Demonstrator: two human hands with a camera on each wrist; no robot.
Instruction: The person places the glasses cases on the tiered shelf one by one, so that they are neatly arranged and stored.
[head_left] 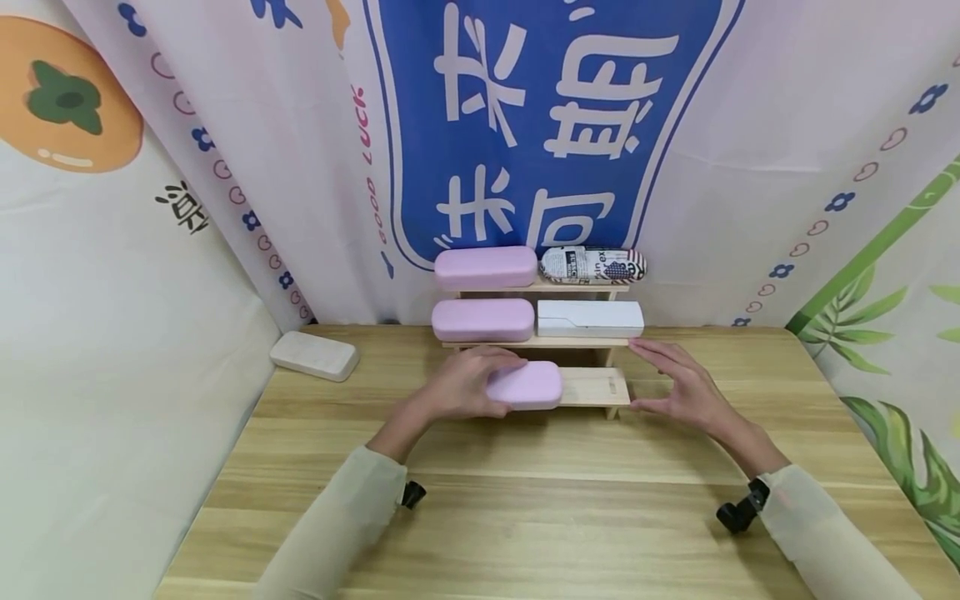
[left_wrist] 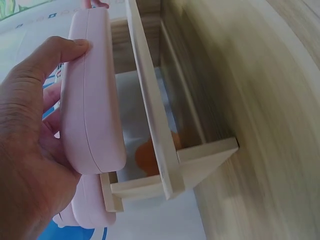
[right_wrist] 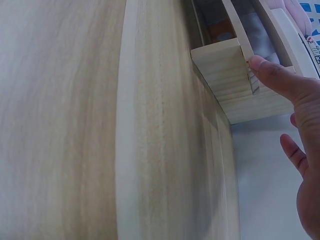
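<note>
My left hand (head_left: 468, 385) grips a pink glasses case (head_left: 534, 385) over the lowest tier of a stepped wooden stand (head_left: 592, 388). Thumb and fingers lie on opposite sides of the case, and a gap shows between it and the shelf board in the left wrist view. At the stand's right end is my right hand (head_left: 686, 387), its thumb touching the end of the lowest board in the right wrist view and its other fingers loosely extended. The middle tier holds another pink case (head_left: 482, 321) and a white case (head_left: 590, 319). On the top tier sit a pink case (head_left: 486, 267) and a newsprint-patterned case (head_left: 594, 266).
An off-white case (head_left: 314, 356) lies on the wooden table (head_left: 510, 525), toward its back left corner. Behind the stand hangs a printed cloth (head_left: 712, 192) with a blue panel. More printed cloth (head_left: 150, 350) closes off the left side.
</note>
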